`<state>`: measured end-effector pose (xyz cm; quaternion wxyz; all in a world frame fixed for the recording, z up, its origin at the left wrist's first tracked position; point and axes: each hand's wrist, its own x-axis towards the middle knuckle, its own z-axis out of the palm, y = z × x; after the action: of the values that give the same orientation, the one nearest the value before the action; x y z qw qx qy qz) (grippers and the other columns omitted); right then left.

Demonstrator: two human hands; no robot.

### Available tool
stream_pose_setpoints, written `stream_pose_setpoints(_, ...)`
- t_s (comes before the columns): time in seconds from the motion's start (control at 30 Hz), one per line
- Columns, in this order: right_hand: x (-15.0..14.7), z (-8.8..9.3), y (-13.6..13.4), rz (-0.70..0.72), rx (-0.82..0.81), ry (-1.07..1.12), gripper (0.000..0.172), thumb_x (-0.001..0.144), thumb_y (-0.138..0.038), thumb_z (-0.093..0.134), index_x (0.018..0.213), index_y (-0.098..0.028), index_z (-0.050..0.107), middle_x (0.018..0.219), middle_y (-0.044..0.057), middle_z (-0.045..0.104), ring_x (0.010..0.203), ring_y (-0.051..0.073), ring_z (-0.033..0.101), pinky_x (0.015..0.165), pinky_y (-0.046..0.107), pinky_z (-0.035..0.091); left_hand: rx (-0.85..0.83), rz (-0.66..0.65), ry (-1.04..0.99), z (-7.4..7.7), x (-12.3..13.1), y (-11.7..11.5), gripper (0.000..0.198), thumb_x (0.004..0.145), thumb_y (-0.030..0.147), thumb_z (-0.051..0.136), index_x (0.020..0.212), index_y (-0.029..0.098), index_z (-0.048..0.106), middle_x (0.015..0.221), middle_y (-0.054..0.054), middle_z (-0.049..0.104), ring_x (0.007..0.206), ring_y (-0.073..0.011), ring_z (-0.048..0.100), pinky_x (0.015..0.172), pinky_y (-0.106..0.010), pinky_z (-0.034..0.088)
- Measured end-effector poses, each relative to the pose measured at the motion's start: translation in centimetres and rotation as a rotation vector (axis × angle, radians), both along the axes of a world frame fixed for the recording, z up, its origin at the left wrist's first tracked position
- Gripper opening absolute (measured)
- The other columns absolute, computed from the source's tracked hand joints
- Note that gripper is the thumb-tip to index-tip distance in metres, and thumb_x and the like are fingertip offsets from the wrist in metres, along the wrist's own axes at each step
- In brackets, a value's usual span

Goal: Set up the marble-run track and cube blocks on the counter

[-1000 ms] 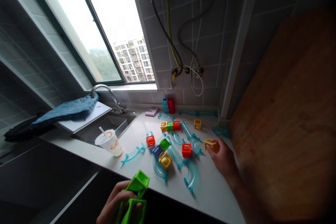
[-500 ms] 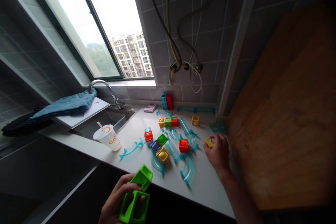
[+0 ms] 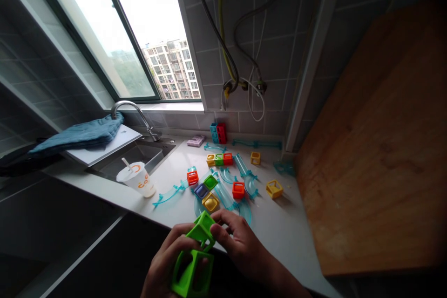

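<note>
My left hand [image 3: 162, 258] is closed around two green hollow cube blocks in front of the counter edge. The upper green block [image 3: 200, 230] sits tilted above the lower green block [image 3: 188, 275]. Thumb and fingers of my right hand [image 3: 242, 244] grip the right side of the upper one; part of its fingertips is hidden. On the counter to the right, a yellow cube block [image 3: 275, 191] stands free of both hands. Just beyond my hands lie a joined group with a yellow block [image 3: 210, 202], a blue block [image 3: 201, 191] and a green block [image 3: 210, 182].
Translucent teal track pieces [image 3: 225, 195] and red blocks [image 3: 238, 190] are spread over the white counter [image 3: 282, 237]. A paper cup with a straw [image 3: 138, 180] stands near the sink [image 3: 150, 158]. A wooden board [image 3: 370, 158] borders the right side.
My right hand has let go of the yellow block, leaving it on the counter, and come left to the green blocks. My left hand has shifted slightly right with them.
</note>
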<state>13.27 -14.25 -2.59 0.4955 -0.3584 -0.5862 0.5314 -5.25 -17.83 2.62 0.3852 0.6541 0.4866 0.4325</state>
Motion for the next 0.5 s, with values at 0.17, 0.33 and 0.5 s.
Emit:
stream_pose_setpoints(0.17, 0.6, -0.4, 0.4, 0.032, -0.069, 0.087, 0.043, 0.093, -0.059, 0.071, 0.112, -0.020, 0.071, 0.108, 0.006, 0.073, 0.096, 0.022, 0.069, 0.080, 0.030, 0.054, 0.011, -0.028, 0.001, -0.1, 0.8, 1.0, 0.014, 0.088, 0.035, 0.076, 0.088, 0.023, 0.069, 0.111, -0.009, 0.068, 0.088, -0.0222, 0.070, 0.070, -0.024, 0.056)
stream_pose_setpoints(0.33, 0.7, -1.4, 1.3, -0.024, -0.216, 0.120, 0.042, 0.091, -0.057, 0.073, 0.101, -0.016, 0.072, 0.094, 0.006, 0.073, 0.087, 0.021, 0.067, 0.069, 0.029, 0.057, 0.059, -0.184, 0.066, -1.2, 0.7, 2.8, 0.007, 0.096, 0.027, 0.065, 0.102, 0.023, 0.067, 0.127, -0.011, 0.065, 0.110, -0.0259, 0.069, 0.089, -0.029, 0.057)
stream_pose_setpoints(0.5, 1.0, -2.2, 2.1, -0.182, -0.244, 0.143, 0.042, 0.087, -0.053, 0.078, 0.107, -0.016, 0.072, 0.097, 0.008, 0.075, 0.089, 0.023, 0.069, 0.071, 0.032, 0.061, -0.037, -0.116, 0.036, -2.7, -0.5, 3.9, 0.008, 0.098, 0.029, 0.062, 0.105, 0.024, 0.063, 0.149, -0.012, 0.056, 0.124, -0.0316, 0.065, 0.098, -0.039, 0.056)
